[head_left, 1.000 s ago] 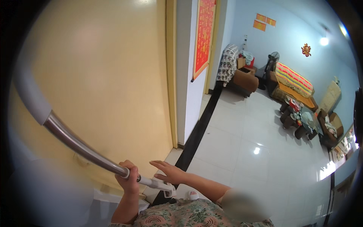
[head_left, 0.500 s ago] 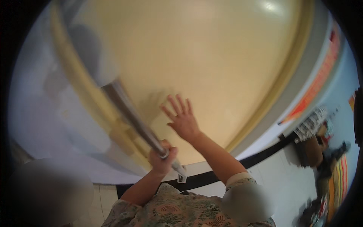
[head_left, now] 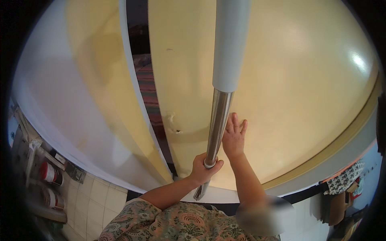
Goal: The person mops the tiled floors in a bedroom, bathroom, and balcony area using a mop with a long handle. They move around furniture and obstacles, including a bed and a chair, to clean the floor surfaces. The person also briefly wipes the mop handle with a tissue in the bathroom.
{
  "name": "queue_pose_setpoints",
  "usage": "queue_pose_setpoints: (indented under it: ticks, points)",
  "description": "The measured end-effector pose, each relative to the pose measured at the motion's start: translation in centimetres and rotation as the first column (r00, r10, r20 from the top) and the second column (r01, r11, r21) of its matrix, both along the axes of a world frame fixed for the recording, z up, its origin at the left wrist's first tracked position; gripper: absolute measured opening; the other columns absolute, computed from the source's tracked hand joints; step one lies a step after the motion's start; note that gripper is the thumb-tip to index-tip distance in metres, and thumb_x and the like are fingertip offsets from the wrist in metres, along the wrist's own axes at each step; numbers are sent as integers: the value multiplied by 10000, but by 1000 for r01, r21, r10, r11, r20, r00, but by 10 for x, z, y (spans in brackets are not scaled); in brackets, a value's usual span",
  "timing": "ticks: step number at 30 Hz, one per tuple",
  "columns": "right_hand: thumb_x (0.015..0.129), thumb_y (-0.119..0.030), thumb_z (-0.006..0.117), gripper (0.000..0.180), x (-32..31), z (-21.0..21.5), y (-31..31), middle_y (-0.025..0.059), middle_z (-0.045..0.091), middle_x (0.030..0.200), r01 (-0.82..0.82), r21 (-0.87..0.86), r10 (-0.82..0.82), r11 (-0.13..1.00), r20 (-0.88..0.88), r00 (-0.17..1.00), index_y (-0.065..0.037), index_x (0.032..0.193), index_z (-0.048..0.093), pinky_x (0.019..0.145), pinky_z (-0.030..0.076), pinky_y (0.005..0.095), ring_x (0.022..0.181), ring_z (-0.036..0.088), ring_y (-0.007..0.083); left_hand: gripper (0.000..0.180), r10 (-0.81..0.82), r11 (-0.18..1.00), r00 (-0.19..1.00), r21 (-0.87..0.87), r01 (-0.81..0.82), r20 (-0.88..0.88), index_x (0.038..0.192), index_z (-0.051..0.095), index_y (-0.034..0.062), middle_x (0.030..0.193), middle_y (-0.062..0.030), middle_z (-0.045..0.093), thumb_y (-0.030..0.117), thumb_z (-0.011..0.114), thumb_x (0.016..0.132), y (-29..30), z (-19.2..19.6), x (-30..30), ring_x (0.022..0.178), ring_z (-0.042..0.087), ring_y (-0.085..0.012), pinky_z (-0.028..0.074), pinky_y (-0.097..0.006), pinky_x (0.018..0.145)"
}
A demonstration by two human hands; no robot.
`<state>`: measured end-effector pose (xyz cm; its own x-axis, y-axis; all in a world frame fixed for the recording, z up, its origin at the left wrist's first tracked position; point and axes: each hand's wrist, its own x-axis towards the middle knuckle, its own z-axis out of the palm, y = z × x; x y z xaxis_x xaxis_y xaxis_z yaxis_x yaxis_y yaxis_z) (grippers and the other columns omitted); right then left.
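Observation:
My left hand (head_left: 201,170) is wrapped round the steel part of a long pole (head_left: 220,116) with a pale grey upper tube. The pole stands nearly upright in front of me; its top runs out of view and its short lower end shows below my fist. Just right of the pole, my right hand (head_left: 234,138) lies with fingers spread against a cream-yellow door (head_left: 297,100), part of the hand passing close behind the pole. A dark gap runs between the door's left edge and the frame (head_left: 124,128).
Through the gap a striped red and grey cloth (head_left: 148,94) shows. A small hole (head_left: 178,131) marks the door near its left edge. Tubs with red and white labels (head_left: 51,174) stand on a shelf at left. Boxes and a patterned cloth (head_left: 348,176) are at far right.
The door has swung away from its frame, opening a gap on the left. The pole has come from a leftward slant to nearly upright, and both hands now sit further right in view.

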<state>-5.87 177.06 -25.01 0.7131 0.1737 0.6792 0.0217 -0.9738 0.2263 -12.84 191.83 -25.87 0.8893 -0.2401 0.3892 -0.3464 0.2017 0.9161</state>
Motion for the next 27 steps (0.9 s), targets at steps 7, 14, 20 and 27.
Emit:
queue_pose_setpoints:
  ticks: [7, 14, 20, 27]
  points:
    - [786, -63, 506, 609, 57, 0, -20, -1, 265, 1434, -34, 8, 34, 999, -72, 997, -228, 1351, 353, 1022, 199, 527, 1309, 265, 184, 163, 124, 991, 990, -37, -127, -68, 676, 481, 56, 610, 29, 473, 17, 623, 748, 9, -7, 53, 547, 435, -46, 350, -227, 494]
    - [772, -211, 623, 672, 124, -12, -71, 73, 230, 1445, -173, 137, 199, 975, -205, 958, -167, 1367, 313, 1034, 161, 543, 1333, 205, 258, 145, 408, 913, 911, 4, -408, -66, 728, 524, 47, 619, 19, 506, 71, 667, 736, -34, -19, 125, 565, 471, -59, 391, -232, 522]
    - [786, -318, 637, 612, 199, -4, -41, 180, 381, 1325, -547, 816, 921, 185, 51, 387, -56, 1286, 400, 999, 252, 481, 1203, 383, 314, 176, 418, 899, 907, -124, -421, -51, 806, 543, 42, 680, -1, 542, 133, 678, 738, -65, -59, 233, 654, 522, -77, 433, -236, 600]
    - [771, -198, 689, 349, 238, 29, 8, 106, 594, 858, -301, 953, 974, 32, 38, 223, -35, 1024, 513, 690, 477, 327, 755, 605, 206, 451, 411, 651, 809, 485, -583, 420, 1068, 513, 27, 1037, -169, 553, 233, 685, 705, -37, -14, 270, 908, 567, -310, 461, -405, 743]
